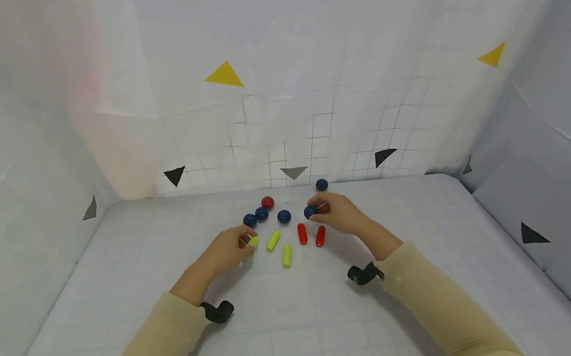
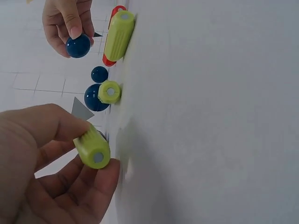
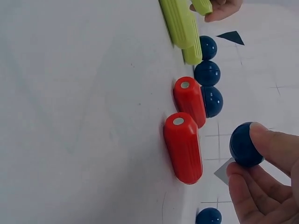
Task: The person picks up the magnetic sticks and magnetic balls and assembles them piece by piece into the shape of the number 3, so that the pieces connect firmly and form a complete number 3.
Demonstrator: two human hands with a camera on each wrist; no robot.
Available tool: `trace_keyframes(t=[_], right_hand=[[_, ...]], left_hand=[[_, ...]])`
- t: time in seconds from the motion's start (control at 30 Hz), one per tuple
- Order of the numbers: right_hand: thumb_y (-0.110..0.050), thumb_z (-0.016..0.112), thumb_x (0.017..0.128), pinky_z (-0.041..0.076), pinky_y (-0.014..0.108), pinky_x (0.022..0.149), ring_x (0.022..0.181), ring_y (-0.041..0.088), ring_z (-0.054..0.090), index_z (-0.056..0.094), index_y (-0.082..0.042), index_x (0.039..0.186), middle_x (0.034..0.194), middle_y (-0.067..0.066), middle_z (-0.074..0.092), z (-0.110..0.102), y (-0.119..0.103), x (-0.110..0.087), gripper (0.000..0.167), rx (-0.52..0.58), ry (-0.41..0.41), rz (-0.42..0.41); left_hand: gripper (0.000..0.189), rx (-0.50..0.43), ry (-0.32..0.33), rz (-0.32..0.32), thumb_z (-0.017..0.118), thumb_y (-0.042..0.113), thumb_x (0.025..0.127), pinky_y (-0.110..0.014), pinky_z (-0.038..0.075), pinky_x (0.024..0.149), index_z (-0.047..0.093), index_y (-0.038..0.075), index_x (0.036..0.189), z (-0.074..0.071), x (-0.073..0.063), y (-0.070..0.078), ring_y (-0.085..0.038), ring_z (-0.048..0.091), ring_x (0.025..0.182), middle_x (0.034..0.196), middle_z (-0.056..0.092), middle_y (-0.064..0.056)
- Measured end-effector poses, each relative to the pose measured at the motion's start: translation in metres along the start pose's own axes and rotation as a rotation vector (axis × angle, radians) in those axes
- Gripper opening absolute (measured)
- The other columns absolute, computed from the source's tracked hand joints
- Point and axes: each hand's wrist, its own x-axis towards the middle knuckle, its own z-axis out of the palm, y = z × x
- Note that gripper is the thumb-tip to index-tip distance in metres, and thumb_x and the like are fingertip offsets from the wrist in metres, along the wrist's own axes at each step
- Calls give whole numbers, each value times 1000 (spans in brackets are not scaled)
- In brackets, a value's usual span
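Note:
My left hand (image 1: pixel 228 249) pinches a yellow-green ridged rod (image 2: pixel 95 148) with a grey round end, thumb on one side and fingers on the other. Between the thumb and fingers of my right hand (image 1: pixel 339 212) is a dark blue ball (image 3: pixel 245 145), raised above the table. Two more yellow-green rods (image 1: pixel 273 240) lie in the middle, right of the left hand. A pair of red rods (image 1: pixel 320 236) lies just left of and below the right hand. Several blue balls (image 1: pixel 284 217) and one red ball (image 1: pixel 267 202) sit behind the rods.
One blue ball (image 1: pixel 321 185) stands near the table's back edge, beyond the right hand. White sheeting (image 1: pixel 195 129) with yellow and black triangles rises behind and at both sides of the white table (image 1: pixel 292 330). Each wrist wears a black camera mount (image 1: pixel 218 312).

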Motion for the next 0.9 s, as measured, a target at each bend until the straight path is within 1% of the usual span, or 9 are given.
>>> trace_keyframes(t=[0.13,0.27,0.37,0.5,0.73,0.9], right_hand=[[-21,76,91,56,36,86,105,21,65,63,-12,128,114,3,67,2,1,-8,40,-2,-24,-3],[-22,76,91,56,35,85,104,19,65,64,-13,126,114,2,68,4,0,-16,39,-2,-41,0],[-20,77,90,56,34,84,102,19,65,65,-14,124,114,1,67,5,-3,-22,37,8,-48,1],[-20,78,89,56,33,84,100,17,64,65,-14,122,114,0,67,6,-6,-29,36,23,-76,4],[-19,79,88,56,32,84,95,14,64,66,-14,120,107,-2,67,9,-9,-42,35,36,-123,-26],[-17,78,88,56,31,85,94,13,64,66,-14,119,105,-3,67,9,-9,-51,33,47,-157,-45]], left_hand=[[35,-16,9,42,68,16,95,-38,52,89,64,14,129,2,-4,1,-20,59,102,113,65,-4],[34,-43,8,92,67,14,96,-33,54,83,64,12,130,4,-7,4,-18,59,101,112,65,-2],[33,-62,-7,112,67,14,96,-31,54,79,66,15,128,6,-11,8,-17,60,100,111,65,0],[30,-92,-33,130,68,15,95,-29,55,77,67,18,125,10,-15,12,-16,60,100,110,66,3],[25,-116,-53,205,69,14,95,-31,54,86,69,18,119,15,-19,21,-13,61,100,110,67,7],[24,-131,-85,229,68,12,95,-31,54,88,69,18,119,20,-23,27,-14,62,101,109,67,6]])
